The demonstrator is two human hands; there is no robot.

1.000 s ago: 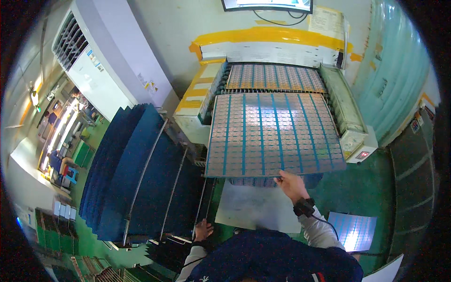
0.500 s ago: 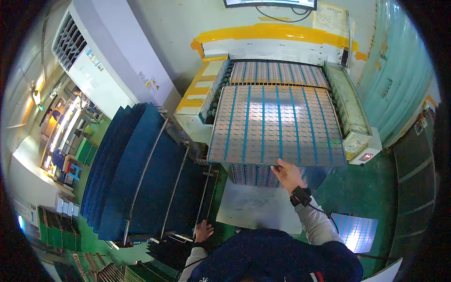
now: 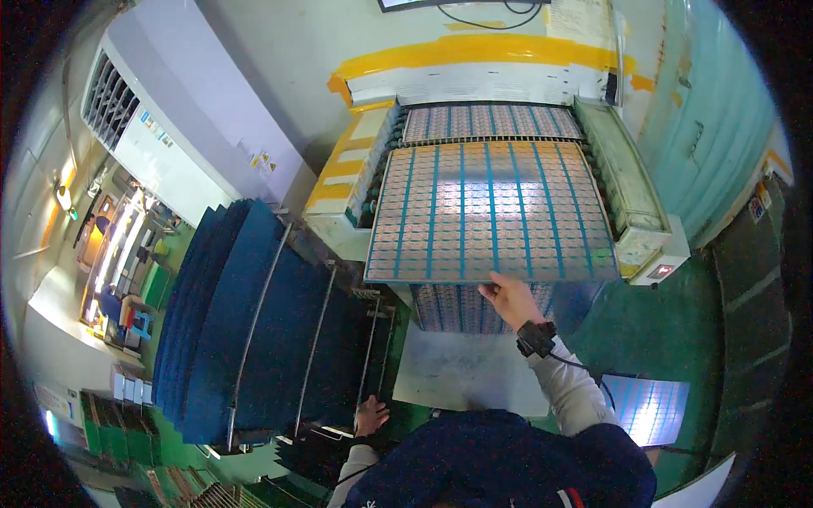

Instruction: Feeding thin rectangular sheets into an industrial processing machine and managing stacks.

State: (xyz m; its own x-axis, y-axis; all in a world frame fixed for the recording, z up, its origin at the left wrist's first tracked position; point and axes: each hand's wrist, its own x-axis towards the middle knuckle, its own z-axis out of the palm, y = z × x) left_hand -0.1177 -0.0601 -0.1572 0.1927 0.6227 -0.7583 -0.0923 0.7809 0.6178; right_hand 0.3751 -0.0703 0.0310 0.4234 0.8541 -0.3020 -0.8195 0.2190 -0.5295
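Observation:
A large rectangular panel [image 3: 474,229], printed with rows of small copper-coloured units and teal stripes, lies over the front of a roller conveyor [image 3: 391,161]. My right hand [image 3: 513,303] is at the middle of its near edge, fingers closed on that edge; the underside of the grip is hidden. Low on the left, my left hand [image 3: 371,416] rests beside a metal rod of a rack [image 3: 315,347], its fingers apart with nothing visible in them. Dark blue boards [image 3: 220,322] stand upright in that rack.
A second similar panel [image 3: 491,122] sits further back on the rollers. Beneath the front panel is a stack of like panels [image 3: 466,310], by a pale sheet [image 3: 461,372] on the floor. Another panel [image 3: 650,410] leans at lower right. A white cabinet unit [image 3: 199,102] stands left.
The whole view has shifted slightly, with the conveyor now higher in the picture. My right hand stays at the panel's near edge, and my left hand stays by the rack.

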